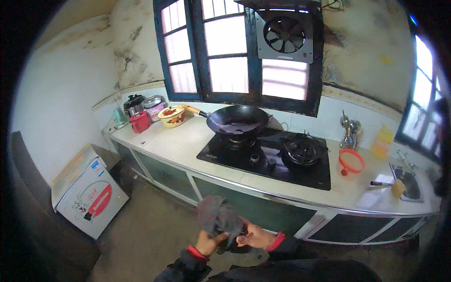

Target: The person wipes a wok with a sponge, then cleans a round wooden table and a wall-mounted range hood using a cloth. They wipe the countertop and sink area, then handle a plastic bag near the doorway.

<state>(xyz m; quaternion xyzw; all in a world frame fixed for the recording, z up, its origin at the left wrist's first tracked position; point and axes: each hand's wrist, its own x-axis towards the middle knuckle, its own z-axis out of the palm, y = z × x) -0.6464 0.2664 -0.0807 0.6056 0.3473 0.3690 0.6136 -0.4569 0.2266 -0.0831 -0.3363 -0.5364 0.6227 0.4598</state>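
My left hand [209, 242] and my right hand [259, 236] are close together in front of the counter, above the floor. Between them is a crumpled dark grey bundle [219, 215], possibly a plastic bag, with a pinkish tint on its upper left. Motion blur hides its exact shape and any contents. My left fingers grip it from below, and my right fingers and thumb hold its right side. Beyond my hands, a black wok [239, 121] with a wooden handle rests on the left burner of the black gas hob [225, 151].
A white tiled counter [169, 144] runs across the view. An enamel pot [172, 118] and a red container [140, 122] stand left. An orange-rimmed strainer [352, 161], metal utensils [349, 134] and a sink [412, 187] are right. A white chest freezer [92, 201] stands on the floor.
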